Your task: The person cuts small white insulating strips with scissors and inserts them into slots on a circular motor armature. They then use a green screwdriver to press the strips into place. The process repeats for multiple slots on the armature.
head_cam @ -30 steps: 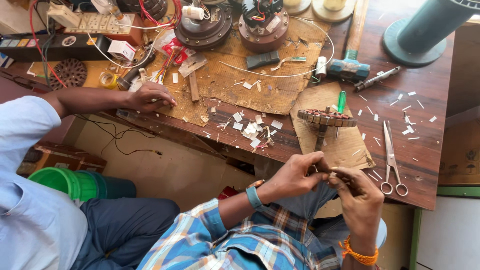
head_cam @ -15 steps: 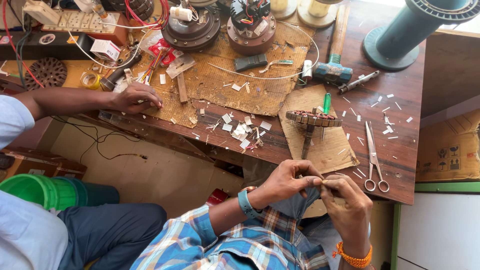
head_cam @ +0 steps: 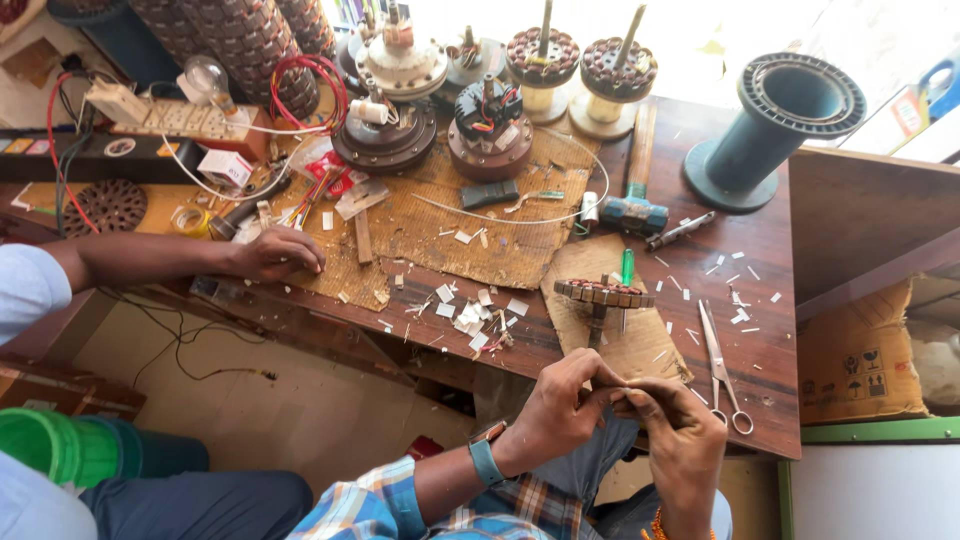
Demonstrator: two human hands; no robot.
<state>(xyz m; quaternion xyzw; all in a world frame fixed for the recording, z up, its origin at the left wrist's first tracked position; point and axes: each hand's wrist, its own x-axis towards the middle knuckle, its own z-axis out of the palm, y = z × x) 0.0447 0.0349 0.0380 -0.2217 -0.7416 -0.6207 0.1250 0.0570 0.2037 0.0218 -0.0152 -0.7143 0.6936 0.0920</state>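
Note:
My left hand (head_cam: 560,410), with a blue wristband, and my right hand (head_cam: 682,440) meet just below the front edge of the wooden workbench (head_cam: 770,400). The fingertips of both pinch a small pale strip (head_cam: 617,393), too small to make out further. Right above my hands a round brown motor stator (head_cam: 603,292) stands on a short shaft on a piece of cardboard (head_cam: 650,350). A pair of scissors (head_cam: 722,365) lies to the right of it. White paper scraps (head_cam: 470,312) are scattered to the left.
A co-worker's hand (head_cam: 275,252) rests on the bench at the left, by coloured wires. Several motor parts (head_cam: 488,125) and wound rotors (head_cam: 545,60) crowd the back. A large grey spool (head_cam: 775,120) stands at the right, a green bucket (head_cam: 60,445) on the floor.
The view has tilted up and shows more of the bench's back. My hands stay together at the bench edge, fingers working the strip. The co-worker's hand has not moved.

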